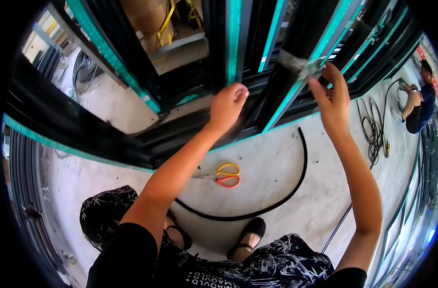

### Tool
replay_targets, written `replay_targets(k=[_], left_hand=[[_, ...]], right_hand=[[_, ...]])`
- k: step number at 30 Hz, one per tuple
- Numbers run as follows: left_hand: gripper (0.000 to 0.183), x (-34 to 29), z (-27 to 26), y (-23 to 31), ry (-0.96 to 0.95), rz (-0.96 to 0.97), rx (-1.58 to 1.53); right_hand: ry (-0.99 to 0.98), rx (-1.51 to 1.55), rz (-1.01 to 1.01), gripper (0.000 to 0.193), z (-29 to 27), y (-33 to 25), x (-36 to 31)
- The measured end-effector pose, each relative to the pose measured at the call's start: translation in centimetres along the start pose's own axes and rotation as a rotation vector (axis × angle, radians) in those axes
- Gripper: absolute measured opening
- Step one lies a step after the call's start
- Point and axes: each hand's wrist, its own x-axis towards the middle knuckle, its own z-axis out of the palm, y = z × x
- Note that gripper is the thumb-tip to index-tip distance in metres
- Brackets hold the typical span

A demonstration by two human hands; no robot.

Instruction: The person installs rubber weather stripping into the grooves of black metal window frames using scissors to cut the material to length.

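Observation:
Black window or door frame profiles (pixel 180 144) with teal protective strips (pixel 233 41) stand before me. My left hand (pixel 225 110) is closed, its fingers curled beside the foot of an upright profile. What it holds, if anything, is hidden. My right hand (pixel 335 103) is raised to the right, with thumb and fingers apart and nothing visibly gripped. Close to its fingertips, a band of clear film or tape (pixel 295 63) crosses a slanting black profile with a teal strip. The band looks blurred, and whether my fingertips touch it I cannot tell.
Scissors (pixel 227 175) with yellow and red handles lie on the concrete floor near a curved black rubber strip (pixel 271 210). A coiled black cable (pixel 373 132) is at the right. Farther right, a person (pixel 420 101) crouches. Long dark profiles (pixel 24 177) are stacked at the left.

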Motion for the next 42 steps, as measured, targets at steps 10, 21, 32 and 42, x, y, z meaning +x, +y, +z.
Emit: replay_targets(k=[10,21,32,42], left_hand=[[0.033,-5.5,8.3,-10.0,-0.201,0.041,0.269],[0.031,-4.1,6.4,-9.9,-0.492,-0.172,-0.193],[0.025,-6.3,7.5,-5.3,-0.862,-0.256,-0.272],[0.016,-3.4,5.3,-9.6,-0.217,-0.169,-0.373]], right_hand=[[-0.704,0.068,0.574,0.02,2.5,10.9,-19.1],[-0.993,0.0,0.618,0.019,4.8,15.4,-22.0],[-1.072,-0.02,0.577,0.024,11.3,19.7,-19.4],[-1.184,0.099,0.707,0.023,8.5,17.8,-20.7]])
